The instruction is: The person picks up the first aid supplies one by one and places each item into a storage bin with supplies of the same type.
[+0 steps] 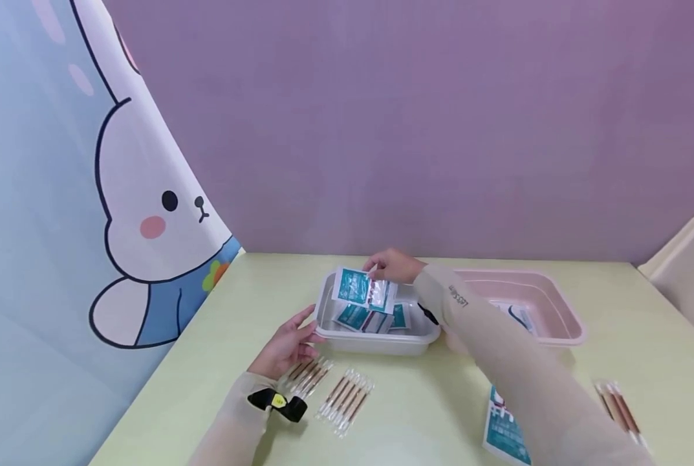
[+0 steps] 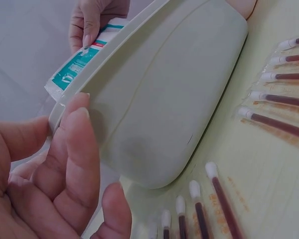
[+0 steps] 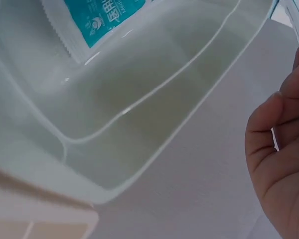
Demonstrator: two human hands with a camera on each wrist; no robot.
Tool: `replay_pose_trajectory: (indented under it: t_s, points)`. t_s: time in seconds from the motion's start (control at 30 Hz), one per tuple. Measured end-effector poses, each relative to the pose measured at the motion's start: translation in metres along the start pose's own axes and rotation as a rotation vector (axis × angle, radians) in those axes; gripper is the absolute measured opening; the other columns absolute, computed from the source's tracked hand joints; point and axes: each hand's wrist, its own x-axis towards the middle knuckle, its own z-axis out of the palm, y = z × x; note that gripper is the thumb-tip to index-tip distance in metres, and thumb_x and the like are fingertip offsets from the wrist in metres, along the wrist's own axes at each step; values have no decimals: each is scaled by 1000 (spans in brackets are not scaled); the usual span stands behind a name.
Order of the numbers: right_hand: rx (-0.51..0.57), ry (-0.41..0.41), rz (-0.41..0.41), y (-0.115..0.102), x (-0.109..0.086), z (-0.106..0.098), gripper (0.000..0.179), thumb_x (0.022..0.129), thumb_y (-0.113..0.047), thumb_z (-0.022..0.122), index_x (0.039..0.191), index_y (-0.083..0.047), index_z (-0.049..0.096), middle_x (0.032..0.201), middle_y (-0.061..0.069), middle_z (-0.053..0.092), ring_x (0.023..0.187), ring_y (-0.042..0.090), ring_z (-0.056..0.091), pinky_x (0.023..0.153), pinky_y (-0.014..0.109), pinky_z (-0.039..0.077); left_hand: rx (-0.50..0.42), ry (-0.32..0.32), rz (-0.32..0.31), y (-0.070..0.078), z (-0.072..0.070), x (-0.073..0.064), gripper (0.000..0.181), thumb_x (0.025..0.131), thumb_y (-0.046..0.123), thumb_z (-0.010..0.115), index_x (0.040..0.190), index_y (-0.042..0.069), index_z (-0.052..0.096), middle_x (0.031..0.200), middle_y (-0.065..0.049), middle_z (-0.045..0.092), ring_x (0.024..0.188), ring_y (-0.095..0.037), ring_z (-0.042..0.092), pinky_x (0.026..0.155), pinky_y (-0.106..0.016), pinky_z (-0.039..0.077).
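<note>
My left hand (image 1: 287, 344) pinches the left rim of a greyish-white plastic basin (image 1: 376, 345) between thumb and fingers. The left wrist view shows the thumb (image 2: 25, 134) at the rim and the fingertips against the outer wall. Over the basin, my right hand (image 1: 398, 266) holds a teal-and-white flat sachet (image 1: 354, 287) by its upper edge. Inside the basin lie more teal-and-white sachets (image 1: 355, 318), partly overlapping. The right wrist view catches one sachet (image 3: 107, 20) on the basin floor, while the right hand (image 3: 284, 144) is cut off at the frame's edge.
A pink basin (image 1: 556, 298) with a white-and-blue packet inside stands to the right, partly behind the right sleeve. Packs of brown cotton swabs (image 1: 345, 401) lie in front, with another swab pack (image 1: 619, 411) far right. One larger teal packet (image 1: 505, 430) is half covered by the sleeve.
</note>
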Motion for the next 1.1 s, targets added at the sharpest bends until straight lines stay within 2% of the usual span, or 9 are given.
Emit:
replay_pose_trajectory:
  t_s: [0.17, 0.33, 0.47, 0.6, 0.77, 0.97, 1.1]
  points:
    - [-2, 2, 42, 11, 2, -2, 22, 96, -9, 58, 115, -6, 67, 110, 10, 64, 99, 25, 55, 93, 40, 46, 2, 8, 4, 1, 3, 1, 53, 103, 17, 44, 152, 13, 25, 74, 2, 65, 51, -7, 56, 54, -22, 48]
    - [-38, -18, 83, 17, 4, -3, 22, 96, -8, 57, 115, -5, 67, 108, 10, 64, 99, 25, 55, 93, 42, 44, 13, 1, 11, 3, 7, 4, 53, 103, 16, 45, 152, 12, 25, 74, 2, 66, 51, -7, 55, 54, -22, 48]
    - [-21, 13, 145, 17, 6, -2, 22, 95, -8, 59, 115, -6, 67, 109, 10, 63, 99, 27, 54, 94, 43, 44, 17, -28, 12, 3, 11, 7, 54, 103, 16, 45, 153, 12, 24, 74, 3, 66, 50, -7, 55, 53, -21, 47]
    - [-1, 39, 203, 20, 8, 1, 22, 95, -8, 60, 115, -8, 68, 114, 10, 62, 105, 27, 53, 99, 45, 41, 46, -31, 6, 3, 16, 9, 53, 103, 17, 45, 152, 13, 25, 74, 3, 67, 49, -7, 55, 53, -22, 46]
    - [-42, 44, 207, 23, 9, 6, 20, 94, -5, 59, 112, -6, 69, 121, 11, 61, 111, 27, 53, 101, 46, 40, 84, -16, 2, 6, 17, 9, 53, 102, 18, 46, 152, 13, 28, 77, 1, 67, 51, -9, 56, 55, -24, 47]
    - [-112, 12, 210, 20, 12, 13, 18, 92, -3, 59, 105, -5, 70, 113, 8, 64, 102, 23, 55, 96, 40, 42, 76, 23, 1, 9, 10, 2, 50, 103, 15, 44, 151, 14, 29, 76, -1, 67, 53, -10, 57, 56, -25, 47]
    - [-104, 9, 290, 18, 11, 11, 20, 90, -2, 61, 107, -6, 70, 110, 7, 64, 97, 21, 55, 90, 37, 44, 77, 11, -5, 9, 7, 1, 51, 103, 16, 44, 151, 14, 28, 76, 0, 67, 53, -10, 58, 57, -25, 47]
